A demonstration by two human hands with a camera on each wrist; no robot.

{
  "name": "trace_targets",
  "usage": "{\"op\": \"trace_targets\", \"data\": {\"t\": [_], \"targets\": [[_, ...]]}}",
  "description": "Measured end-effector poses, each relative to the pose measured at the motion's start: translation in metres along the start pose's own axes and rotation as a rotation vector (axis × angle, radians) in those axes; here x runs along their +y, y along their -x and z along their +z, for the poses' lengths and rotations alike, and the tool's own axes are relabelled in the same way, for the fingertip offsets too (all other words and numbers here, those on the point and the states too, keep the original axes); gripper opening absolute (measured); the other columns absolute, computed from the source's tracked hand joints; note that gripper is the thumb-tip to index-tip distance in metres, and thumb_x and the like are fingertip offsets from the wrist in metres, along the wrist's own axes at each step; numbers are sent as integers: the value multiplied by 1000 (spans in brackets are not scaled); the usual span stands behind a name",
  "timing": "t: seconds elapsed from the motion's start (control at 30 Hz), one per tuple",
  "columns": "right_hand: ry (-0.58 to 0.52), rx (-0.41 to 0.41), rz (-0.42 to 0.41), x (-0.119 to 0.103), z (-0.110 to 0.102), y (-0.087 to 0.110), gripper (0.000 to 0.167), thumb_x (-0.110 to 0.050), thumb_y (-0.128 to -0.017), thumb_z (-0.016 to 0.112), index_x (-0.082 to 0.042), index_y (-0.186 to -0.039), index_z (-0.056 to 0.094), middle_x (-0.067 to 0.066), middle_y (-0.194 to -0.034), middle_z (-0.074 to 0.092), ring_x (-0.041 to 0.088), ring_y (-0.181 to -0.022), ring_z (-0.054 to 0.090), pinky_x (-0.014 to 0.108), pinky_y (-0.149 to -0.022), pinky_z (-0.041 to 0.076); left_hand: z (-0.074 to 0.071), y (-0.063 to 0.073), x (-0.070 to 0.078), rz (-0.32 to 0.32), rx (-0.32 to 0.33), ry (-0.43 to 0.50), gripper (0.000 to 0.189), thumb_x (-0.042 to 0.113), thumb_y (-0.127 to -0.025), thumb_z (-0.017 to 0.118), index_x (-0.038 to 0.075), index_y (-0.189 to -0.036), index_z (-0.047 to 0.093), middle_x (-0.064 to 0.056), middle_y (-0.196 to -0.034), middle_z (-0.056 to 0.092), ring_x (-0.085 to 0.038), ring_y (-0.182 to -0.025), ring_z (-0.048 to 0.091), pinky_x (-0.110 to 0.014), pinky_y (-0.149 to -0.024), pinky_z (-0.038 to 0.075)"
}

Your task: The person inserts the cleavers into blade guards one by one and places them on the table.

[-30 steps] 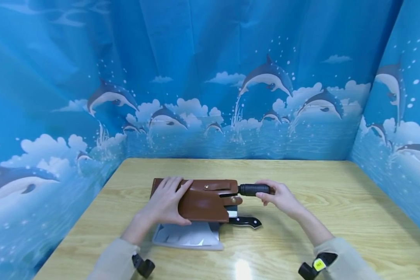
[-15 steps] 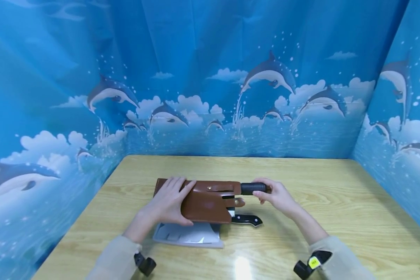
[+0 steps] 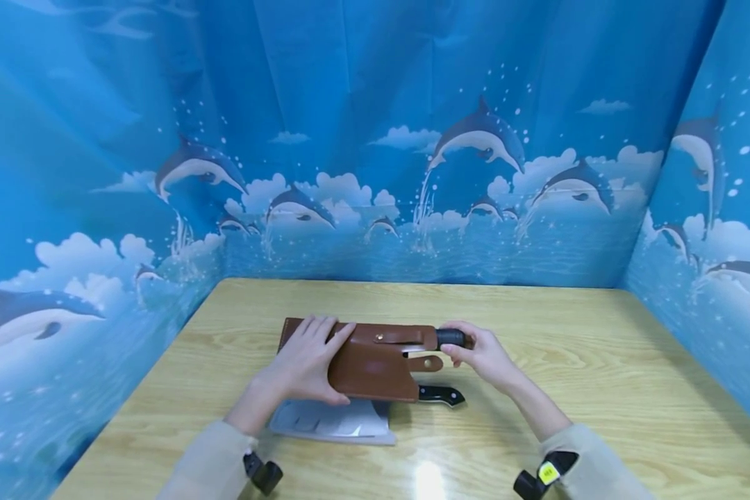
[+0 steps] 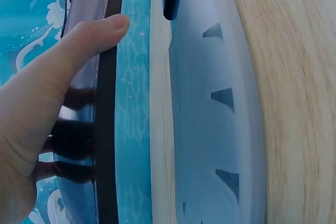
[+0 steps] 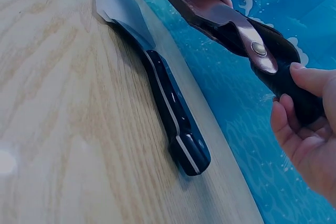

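My left hand [image 3: 306, 364] grips a brown leather knife sheath [image 3: 375, 368], thumb along its near edge and fingers over its upper face. Out of the sheath's right end comes a black knife handle [image 3: 451, 338], held by my right hand [image 3: 475, 351] between thumb and fingers. The blade is mostly hidden in the leather. In the right wrist view, a strap with a metal snap [image 5: 258, 48] lies beside that handle. Below the sheath, a second knife with a black riveted handle [image 5: 176, 114] lies on the table, its blade side at a pale translucent plastic cover [image 4: 210, 103].
The wood-grain table [image 3: 569, 375] stretches out around both hands. A blue dolphin-print curtain [image 3: 362, 139] rises behind it and along both sides. Black wrist cameras [image 3: 262, 473] sit on both sleeves.
My right hand has moved left with the black handle, of which less shows outside the sheath. The sheath has shifted slightly right, and the pale patch at its opening is out of sight.
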State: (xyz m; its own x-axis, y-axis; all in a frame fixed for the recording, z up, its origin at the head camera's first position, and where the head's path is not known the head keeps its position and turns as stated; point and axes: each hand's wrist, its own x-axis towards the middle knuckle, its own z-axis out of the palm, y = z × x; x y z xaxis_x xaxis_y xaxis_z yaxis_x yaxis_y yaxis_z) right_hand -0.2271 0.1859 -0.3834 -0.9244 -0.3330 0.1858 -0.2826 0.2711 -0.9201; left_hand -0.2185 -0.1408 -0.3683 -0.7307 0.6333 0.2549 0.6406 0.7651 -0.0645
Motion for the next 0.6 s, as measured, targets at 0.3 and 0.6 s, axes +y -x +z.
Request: {"op": "trace_targets", "data": {"t": [0.3, 0.6], "targets": [[-4, 4, -5, 4, 2, -4, 40, -5, -88, 62, 10, -122, 49, 20, -97, 59, 16, -64, 56, 38, -61, 52, 2, -7, 1, 6, 12, 1, 116, 74, -53, 69, 12, -144, 31, -20, -134, 41, -35, -123, 38, -51, -103, 27], [45, -3, 17, 4, 1, -6, 40, -6, -86, 64, 7, -122, 52, 15, -88, 59, 17, -61, 53, 37, -55, 49, 6, -8, 2, -10, -16, 16, 116, 75, -53, 68, 12, -144, 32, -19, -134, 41, -34, -122, 38, -51, -103, 27]]}}
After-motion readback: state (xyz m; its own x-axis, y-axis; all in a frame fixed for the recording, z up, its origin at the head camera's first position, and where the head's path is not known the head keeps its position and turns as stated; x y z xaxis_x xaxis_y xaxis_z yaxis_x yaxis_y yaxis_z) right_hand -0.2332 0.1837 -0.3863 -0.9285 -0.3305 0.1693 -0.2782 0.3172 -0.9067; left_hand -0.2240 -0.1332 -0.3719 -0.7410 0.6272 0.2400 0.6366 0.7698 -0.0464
